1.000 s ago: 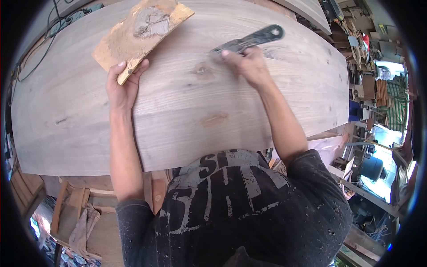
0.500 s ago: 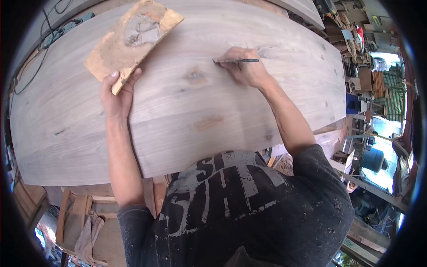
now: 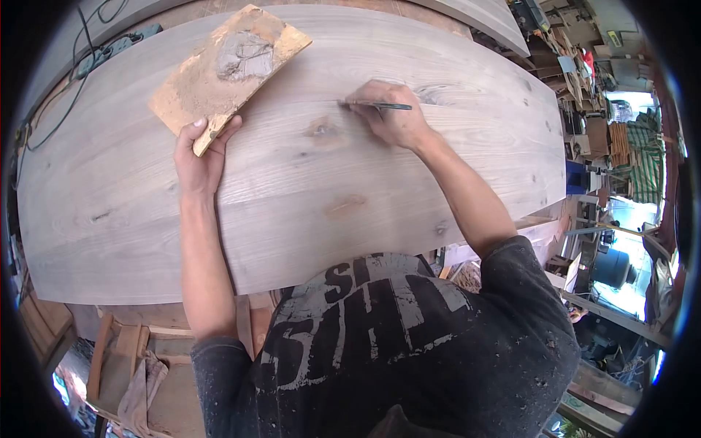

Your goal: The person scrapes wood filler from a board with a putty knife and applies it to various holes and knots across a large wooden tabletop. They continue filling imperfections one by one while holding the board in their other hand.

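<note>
My left hand (image 3: 202, 153) grips the lower corner of a small wooden board (image 3: 182, 91), thumb on top and fingers below. A lump of grey putty (image 3: 248, 57) lies on this board, which is held tilted over the large wooden tabletop (image 3: 292, 241). In my right hand (image 3: 391, 113) is a thin putty knife (image 3: 391, 106) with a dark handle. Its tip is at the tabletop surface, partly hidden by my fingers. Just left of and below that tip is a brown knot (image 3: 321, 130). Nearer my body a brownish patch (image 3: 345, 204) shows on the wood.
A power strip with cables (image 3: 120, 47) lies beyond the tabletop at upper left. Another pale board (image 3: 485, 22) stands behind. A wooden frame with a rag (image 3: 142, 387) is at lower left. Stacked wood and workshop clutter (image 3: 595, 139) line the right side.
My right hand and the putty knife have moved slightly left across the tabletop. The small board with putty has shifted a little right and down in view.
</note>
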A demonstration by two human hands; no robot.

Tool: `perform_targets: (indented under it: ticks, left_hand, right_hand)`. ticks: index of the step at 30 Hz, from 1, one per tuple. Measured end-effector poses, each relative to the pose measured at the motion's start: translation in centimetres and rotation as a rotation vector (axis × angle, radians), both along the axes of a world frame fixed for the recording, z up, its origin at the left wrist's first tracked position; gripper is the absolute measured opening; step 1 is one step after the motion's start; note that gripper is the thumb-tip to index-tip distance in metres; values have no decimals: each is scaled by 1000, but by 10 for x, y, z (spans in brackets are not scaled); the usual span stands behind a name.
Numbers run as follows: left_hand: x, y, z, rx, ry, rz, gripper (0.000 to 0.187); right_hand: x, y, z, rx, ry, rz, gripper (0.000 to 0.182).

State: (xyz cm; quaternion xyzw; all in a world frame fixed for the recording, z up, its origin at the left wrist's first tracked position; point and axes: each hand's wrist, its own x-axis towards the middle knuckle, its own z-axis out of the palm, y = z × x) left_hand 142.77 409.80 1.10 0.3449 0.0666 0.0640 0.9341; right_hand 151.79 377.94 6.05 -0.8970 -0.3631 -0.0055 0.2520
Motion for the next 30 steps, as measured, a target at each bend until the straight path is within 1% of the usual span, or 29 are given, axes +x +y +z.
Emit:
perform_targets:
  ticks: [2,3,5,6,8,9,11,14,15,17,21,23,26,27,29,30]
  left_hand:
    - [-2,-1,3,3,2,6,51]
    - [-1,-1,4,6,-9,7,51]
    - [-2,-1,0,2,-9,3,48]
    - [0,1,0,-3,-28,4,46]
    - [-1,-1,3,2,-21,14,45]
    - [1,-2,5,5,1,23,45]
    - [0,-4,10,9,-1,9,46]
    - [-1,0,5,21,9,-16,48]
    - [-1,0,1,17,4,-18,49]
    - [-2,-1,1,7,-1,0,49]
    - [0,1,-3,-8,1,-18,50]
    - [-2,-1,2,4,7,-4,49]
    - [-1,-1,2,18,12,17,46]
    - [-2,0,3,14,14,38,45]
    - [-4,-3,6,12,10,57,45]
    - [-2,-4,7,6,11,66,45]
  right_hand:
    - [3,9,-11,140,-149,-34,15]
    - [0,11,-14,143,-142,-33,15]
    - [-11,13,-10,-19,-94,-8,9]
    - [-9,12,-9,-18,-105,3,9]
    - [-7,8,-3,29,-58,114,15]
    - [-1,9,-2,28,-70,115,15]
    - [5,16,-5,133,-137,42,19]
    - [-5,28,-17,171,-170,43,21]
    - [-12,26,-20,168,-166,44,21]
    - [-19,25,-20,63,-51,38,21]
    - [-5,28,-4,44,-104,92,23]
    - [-3,43,-4,158,-225,63,24]
    - [-15,48,-32,139,-139,15,25]
    - [-15,45,-33,137,-143,33,25]
    - [-23,41,-23,10,-79,49,26]
    - [-18,42,-18,14,-90,47,26]
